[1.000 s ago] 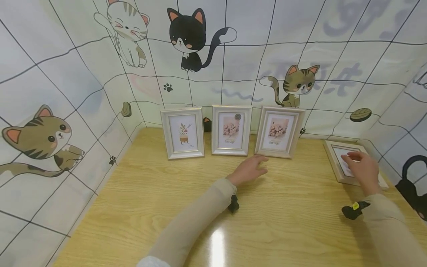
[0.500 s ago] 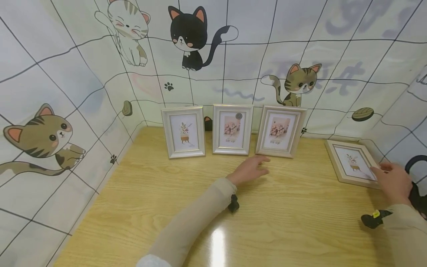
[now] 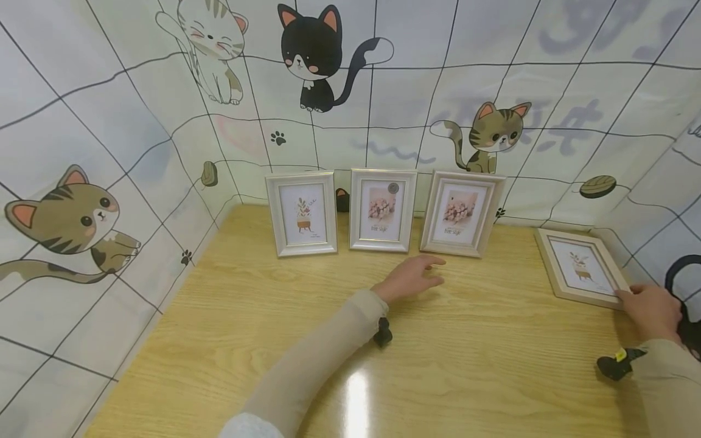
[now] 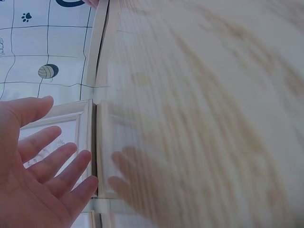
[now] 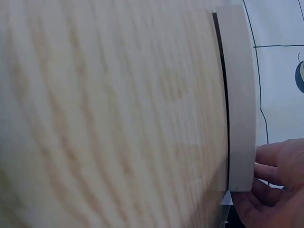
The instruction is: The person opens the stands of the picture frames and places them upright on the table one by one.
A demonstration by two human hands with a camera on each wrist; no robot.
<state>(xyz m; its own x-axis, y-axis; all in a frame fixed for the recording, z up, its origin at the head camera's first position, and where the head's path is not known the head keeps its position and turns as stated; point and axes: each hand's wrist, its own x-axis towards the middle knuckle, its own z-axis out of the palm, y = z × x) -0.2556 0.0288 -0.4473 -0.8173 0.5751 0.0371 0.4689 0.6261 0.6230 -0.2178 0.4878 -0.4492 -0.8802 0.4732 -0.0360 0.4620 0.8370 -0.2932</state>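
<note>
A light wood picture frame (image 3: 583, 267) with a potted-plant print lies face up at the table's right side. At its near right corner my right hand (image 3: 654, 310) grips the edge, thumb on top and curled fingers at the side. The right wrist view shows this hand (image 5: 275, 185) at the end of the frame's pale side (image 5: 237, 104). My left hand (image 3: 411, 277) hovers with spread, relaxed fingers just in front of the standing frame with a flower print (image 3: 457, 213). Nothing is held in the left hand (image 4: 42, 175) in its wrist view.
Two more standing frames, a flower one (image 3: 380, 210) and a potted-plant one (image 3: 302, 214), stand further left in the row. Behind them rises a wall covering (image 3: 405, 91) printed with cats. Wood-grain table (image 3: 454, 365) stretches in front.
My right hand has moved right and toward me, from over the lying frame to its near right corner, uncovering the print. My left hand has stayed in place.
</note>
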